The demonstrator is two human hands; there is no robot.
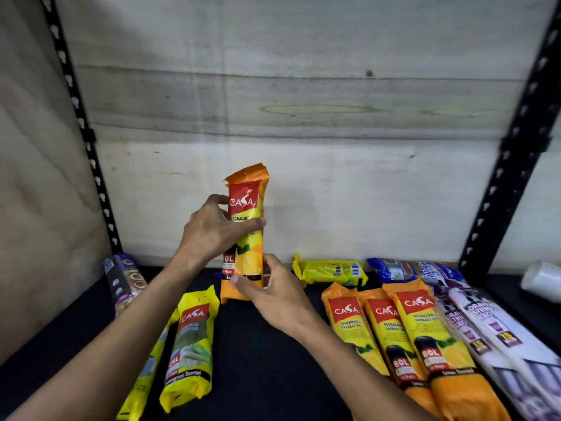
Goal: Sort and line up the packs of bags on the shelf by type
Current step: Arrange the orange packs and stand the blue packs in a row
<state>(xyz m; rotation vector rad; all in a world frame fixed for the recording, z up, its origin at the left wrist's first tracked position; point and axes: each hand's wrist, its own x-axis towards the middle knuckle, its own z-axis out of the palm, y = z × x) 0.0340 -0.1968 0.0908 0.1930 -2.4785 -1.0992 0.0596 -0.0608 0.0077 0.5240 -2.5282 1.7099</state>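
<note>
I hold an orange-and-yellow CASA 60L pack (246, 205) upright above the dark shelf (267, 360). My left hand (212, 229) grips its middle. My right hand (273, 294) grips its lower end. Three matching orange 60L packs (425, 338) lie side by side at the right. Two yellow-green CASA 25L packs (191, 344) lie at the lower left, one partly under my left arm. A yellow pack (331, 271) lies crosswise at the back.
White drawstring-bag packs (485, 323) and a blue pack (391, 268) lie at the far right. A purple pack (124, 281) leans at the back left corner. Black slotted uprights (513, 165) frame the shelf, with a plywood back wall (303, 117). A white object (543, 281) sits beyond the right upright.
</note>
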